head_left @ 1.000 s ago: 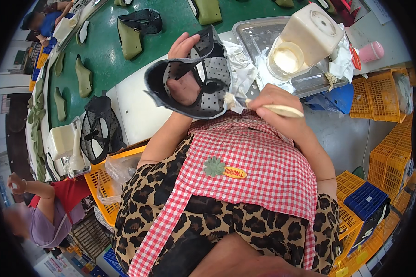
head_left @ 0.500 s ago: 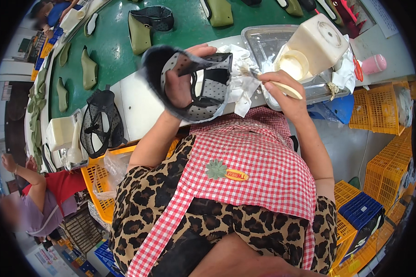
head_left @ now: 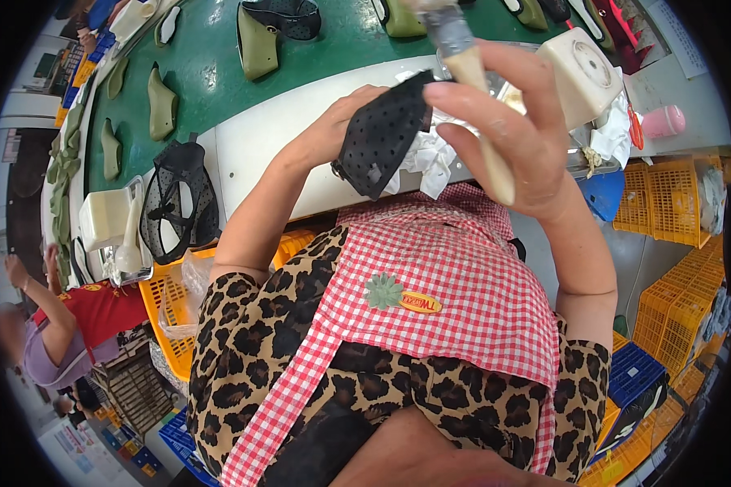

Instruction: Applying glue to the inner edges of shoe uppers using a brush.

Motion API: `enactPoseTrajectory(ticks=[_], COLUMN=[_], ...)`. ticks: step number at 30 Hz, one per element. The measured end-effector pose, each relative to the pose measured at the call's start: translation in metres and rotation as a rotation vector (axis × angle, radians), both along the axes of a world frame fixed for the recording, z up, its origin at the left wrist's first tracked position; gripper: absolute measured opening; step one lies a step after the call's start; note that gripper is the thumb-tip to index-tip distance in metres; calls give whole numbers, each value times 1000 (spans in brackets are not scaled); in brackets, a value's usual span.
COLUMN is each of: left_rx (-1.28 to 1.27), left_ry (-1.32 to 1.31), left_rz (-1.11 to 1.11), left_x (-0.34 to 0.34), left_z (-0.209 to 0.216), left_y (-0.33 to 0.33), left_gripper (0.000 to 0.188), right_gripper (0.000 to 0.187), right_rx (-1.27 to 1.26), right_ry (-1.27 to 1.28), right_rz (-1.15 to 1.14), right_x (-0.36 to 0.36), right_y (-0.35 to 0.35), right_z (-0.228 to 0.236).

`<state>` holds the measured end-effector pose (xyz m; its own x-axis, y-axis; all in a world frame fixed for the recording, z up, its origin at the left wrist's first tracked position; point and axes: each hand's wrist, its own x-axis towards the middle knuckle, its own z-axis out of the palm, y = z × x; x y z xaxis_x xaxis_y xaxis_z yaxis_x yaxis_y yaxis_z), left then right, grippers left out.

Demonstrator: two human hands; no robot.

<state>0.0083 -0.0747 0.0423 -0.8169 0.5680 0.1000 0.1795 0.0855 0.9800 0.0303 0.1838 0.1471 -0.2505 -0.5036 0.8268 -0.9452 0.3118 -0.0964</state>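
Left hand gripping black perforated shoe upper above bench edge, right hand fingers closed on brush just beside.

Left hand at eleven o'clock, fingers curled in a grip; right hand raised at one o'clock, fingers closed.

Only one view is showing the scene. The camera is sitting on the person's head and is looking steeply down along the body, so the red checked apron is filling the middle. It is very near to the raised hands. The wide lens is bending the edge of the counter and the green belt at the top. The yellow crates are lying at the right rim.
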Motion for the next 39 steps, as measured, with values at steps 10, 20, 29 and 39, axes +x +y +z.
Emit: enactPoseTrajectory(ticks=[10,20,29,39], left_rx=[-24,-58,344,481], left_ry=[193,-373,-355,-367], left_rz=[165,156,465,906], left_x=[5,44,19,-64], left_z=[-3,-32,8,13], left_y=[-2,-48,-103,-305], left_gripper=[57,35,28,14], right_gripper=[43,52,45,36], right_rx=[110,-27,-45,12], right_ry=[113,-13,80,-188], right_rz=[-56,-151,-363,-324], right_x=[-12,-38,-36,-4], right_y=[-14,-13,5,1], right_z=[0,-12,-2,-51])
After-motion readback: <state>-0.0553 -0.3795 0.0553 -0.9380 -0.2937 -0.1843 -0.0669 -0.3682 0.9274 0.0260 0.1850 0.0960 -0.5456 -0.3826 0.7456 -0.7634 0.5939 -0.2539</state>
